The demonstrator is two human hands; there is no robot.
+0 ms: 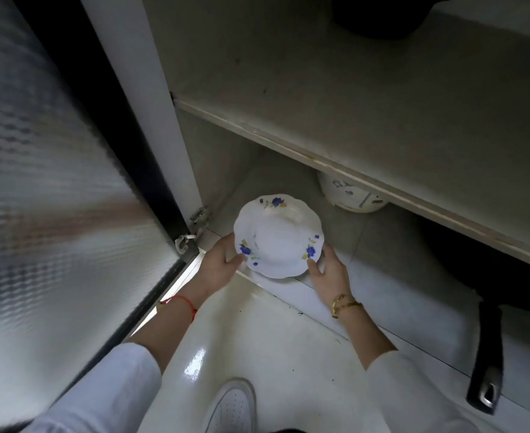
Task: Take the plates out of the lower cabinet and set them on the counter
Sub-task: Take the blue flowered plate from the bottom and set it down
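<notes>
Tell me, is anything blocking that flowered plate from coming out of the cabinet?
Nothing visible does. Left hand and right hand grip the plate at the cabinet's open front; the door is swung aside.

Single view only, head cam, wide-angle, so nothing overlaps with a second view. It sits above the open lower cabinet and looks steeply down and forward into it. Frosted glass door point(54, 182) fills the left edge, very near and blurred. Shelf edge point(335, 160) runs diagonally from mid-left to the right edge. Both forearms enter from the bottom, and the floral plate point(277, 235) sits near frame centre at arm's reach. White floor tile point(257, 323) and a shoe toe point(234, 404) lie directly below the lens. Strong barrel distortion at the borders.
</notes>
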